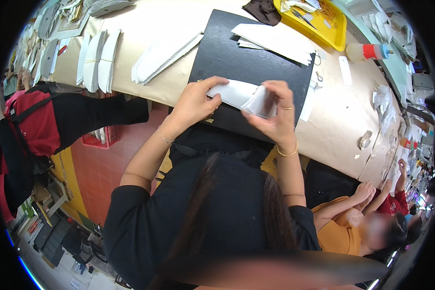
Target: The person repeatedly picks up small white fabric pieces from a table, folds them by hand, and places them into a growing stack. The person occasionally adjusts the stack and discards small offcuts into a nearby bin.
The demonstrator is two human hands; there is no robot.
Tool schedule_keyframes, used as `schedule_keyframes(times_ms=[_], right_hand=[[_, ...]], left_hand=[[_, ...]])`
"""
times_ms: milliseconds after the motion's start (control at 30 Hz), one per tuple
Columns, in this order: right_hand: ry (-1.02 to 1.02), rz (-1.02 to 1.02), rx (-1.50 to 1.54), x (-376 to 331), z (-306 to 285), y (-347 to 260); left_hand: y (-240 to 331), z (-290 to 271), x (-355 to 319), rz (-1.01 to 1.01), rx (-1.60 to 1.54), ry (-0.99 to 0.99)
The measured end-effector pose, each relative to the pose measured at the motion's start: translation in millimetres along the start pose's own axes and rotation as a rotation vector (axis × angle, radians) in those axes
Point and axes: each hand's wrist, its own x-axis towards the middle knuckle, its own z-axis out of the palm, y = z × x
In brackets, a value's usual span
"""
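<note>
Over the near part of a black board [217,53], both my hands hold a narrow white stack of paper-like sheets [234,92]. My left hand [198,101] pinches its left end between thumb and fingers. At the other end, my right hand [276,108] is curled around the sheets, which bend upward there and look blurred. A fanned pile of white pieces [275,41] lies on the far right of the board. To the left, a long white stack [164,55] rests across the brown-covered table [125,82].
Banded white stacks [99,60] stand farther left. A yellow tray [333,29] holds scissors and orange strands, beside a dark cloth [262,10]. On the right are a bottle with a red band [367,51], a wristwatch [366,140] and crumpled plastic [385,106]. People sit on both sides.
</note>
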Motion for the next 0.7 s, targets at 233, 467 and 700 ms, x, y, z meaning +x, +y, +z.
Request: schedule_keyframes(times_ms=[233, 467, 700], right_hand=[[-0.192, 0.010, -0.291, 23, -30, -34], [-0.160, -0.167, -0.463, 36, -28, -44], [0.042, -0.206, -0.566, 27, -41, -43]], left_hand=[[13, -12, -11, 0.308, 0.086, 0.309], [29, -19, -15, 0.009, -0.860, -0.216], [28, -19, -13, 0.098, -1.126, -0.146]])
